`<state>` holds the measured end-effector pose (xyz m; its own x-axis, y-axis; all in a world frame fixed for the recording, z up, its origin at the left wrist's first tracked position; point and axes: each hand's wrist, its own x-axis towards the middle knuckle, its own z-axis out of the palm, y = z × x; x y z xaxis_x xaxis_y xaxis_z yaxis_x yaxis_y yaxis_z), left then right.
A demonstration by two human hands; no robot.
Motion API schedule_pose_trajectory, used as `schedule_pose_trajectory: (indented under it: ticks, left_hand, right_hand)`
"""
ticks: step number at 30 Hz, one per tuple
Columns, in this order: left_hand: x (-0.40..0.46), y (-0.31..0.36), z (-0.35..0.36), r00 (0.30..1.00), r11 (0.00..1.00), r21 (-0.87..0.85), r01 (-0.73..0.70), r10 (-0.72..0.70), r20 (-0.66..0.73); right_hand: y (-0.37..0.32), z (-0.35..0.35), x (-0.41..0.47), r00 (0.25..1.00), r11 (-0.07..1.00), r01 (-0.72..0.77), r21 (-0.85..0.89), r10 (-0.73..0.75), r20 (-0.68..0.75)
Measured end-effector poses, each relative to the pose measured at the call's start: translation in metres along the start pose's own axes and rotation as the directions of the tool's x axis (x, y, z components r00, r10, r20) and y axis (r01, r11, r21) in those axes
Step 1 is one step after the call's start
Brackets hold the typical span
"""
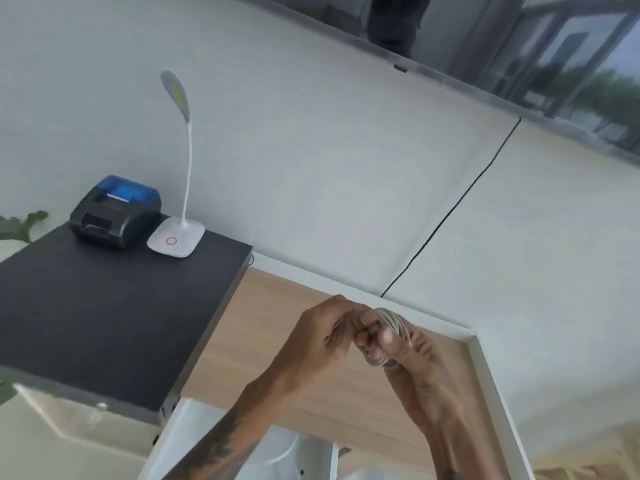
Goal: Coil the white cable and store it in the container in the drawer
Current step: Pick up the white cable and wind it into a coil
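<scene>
The white cable (390, 323) is wound in several loops around the fingers of my right hand (412, 362), which is raised over the wooden floor at lower centre. My left hand (325, 334) is right beside it, fingers pinched on the cable where the loops meet. Both hands touch each other. A white container (287, 452) shows under my forearms at the bottom edge; my arms hide most of it, and I cannot tell the drawer apart.
A dark cabinet top (104, 306) at the left carries a black and blue receipt printer (116, 213) and a white gooseneck desk lamp (176, 237). A thin black wire (450, 209) runs down the white wall. A white door frame (491, 393) stands at the right.
</scene>
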<state>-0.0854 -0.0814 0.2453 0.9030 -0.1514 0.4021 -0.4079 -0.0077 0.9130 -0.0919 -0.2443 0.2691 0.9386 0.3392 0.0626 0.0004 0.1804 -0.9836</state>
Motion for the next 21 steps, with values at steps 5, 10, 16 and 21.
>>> schedule_pose_trajectory:
  ticks: [5, 10, 16, 21]
  left_hand:
    - [-0.041, -0.012, -0.011, 0.999, 0.998, -0.062, 0.025, -0.023, 0.026]
    - [-0.065, -0.014, -0.006, 0.992, 0.99, -0.063, 0.122, -0.122, 0.011]
    - [-0.072, -0.024, -0.014, 0.961, 0.958, -0.089, 0.273, -0.276, -0.029]
    - [-0.075, -0.015, -0.006, 0.977, 0.974, -0.105, 0.199, -0.189, 0.097]
  right_hand:
    - [0.021, 0.011, -0.017, 0.995, 0.996, -0.088, -0.027, 0.089, 0.036]
    - [0.053, 0.029, -0.023, 0.962, 0.888, -0.208, 0.411, 0.262, -0.079]
    - [0.067, 0.038, -0.015, 0.966, 0.927, -0.2, 0.317, 0.24, -0.092]
    - [0.068, 0.02, -0.03, 0.977, 0.895, -0.213, 0.392, 0.19, 0.097]
